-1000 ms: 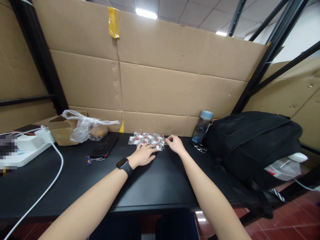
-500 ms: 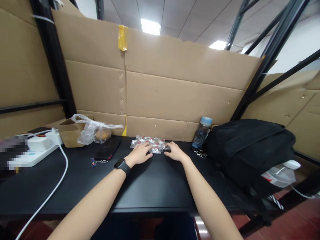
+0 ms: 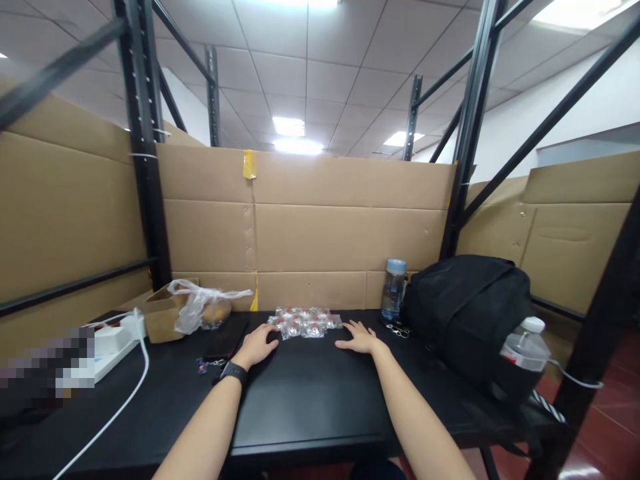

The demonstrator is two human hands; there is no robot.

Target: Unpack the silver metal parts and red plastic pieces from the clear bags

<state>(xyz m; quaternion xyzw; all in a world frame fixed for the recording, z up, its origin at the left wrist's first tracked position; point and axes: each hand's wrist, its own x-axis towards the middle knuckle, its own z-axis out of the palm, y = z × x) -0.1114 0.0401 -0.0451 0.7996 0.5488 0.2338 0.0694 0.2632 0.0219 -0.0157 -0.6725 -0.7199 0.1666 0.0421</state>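
Several small clear plastic packets with red marks (image 3: 305, 323) lie in a cluster on the black table (image 3: 310, 400), near the cardboard wall. At the cluster's left edge rests my left hand (image 3: 257, 345), fingers extended and holding nothing; a dark watch is on that wrist. My right hand (image 3: 359, 338) lies just to the right of the packets, its fingers spread and nothing in them. What the packets contain is too small to make out. A dark phone (image 3: 225, 339) with a small charm lies left of my left hand.
On the left are a white power strip (image 3: 103, 363) with a trailing cable, an open cardboard box (image 3: 163, 320) and a tied plastic bag (image 3: 205, 307). To the right stand a water bottle (image 3: 394, 290) and a black backpack (image 3: 465, 320). A cardboard wall (image 3: 310, 240) closes the back.
My hands have moved apart, outward from the packets, which now show more fully. The camera view has tilted up, revealing more ceiling.
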